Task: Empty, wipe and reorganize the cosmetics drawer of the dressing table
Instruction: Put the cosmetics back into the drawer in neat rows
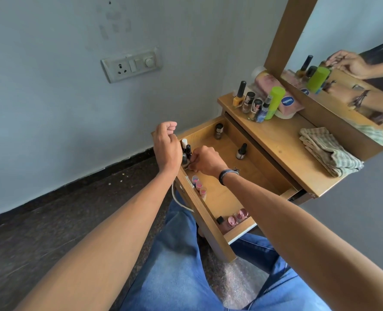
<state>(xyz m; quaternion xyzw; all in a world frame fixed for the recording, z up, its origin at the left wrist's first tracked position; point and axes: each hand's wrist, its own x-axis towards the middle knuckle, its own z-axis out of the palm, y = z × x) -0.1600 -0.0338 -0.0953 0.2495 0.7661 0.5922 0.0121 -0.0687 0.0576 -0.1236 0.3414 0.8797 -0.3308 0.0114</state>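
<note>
Jeans (174,277) down front, drawer (230,191) pulled out above them, right hand (205,161) pinching a bottle (184,162) in its front corner, left hand (167,145) hovering loosely curled, empty.

One view only: the wide-angle camera on your head, which looked forward and steeply down over your lap (174,265). It sat close above the open drawer (253,164), rolled so the drawer ran diagonally through mid-frame. The dressing-table top (282,149) and mirror (354,30) fell at upper right, farther off; wall (51,86) and floor (51,221) filled the left.
</note>
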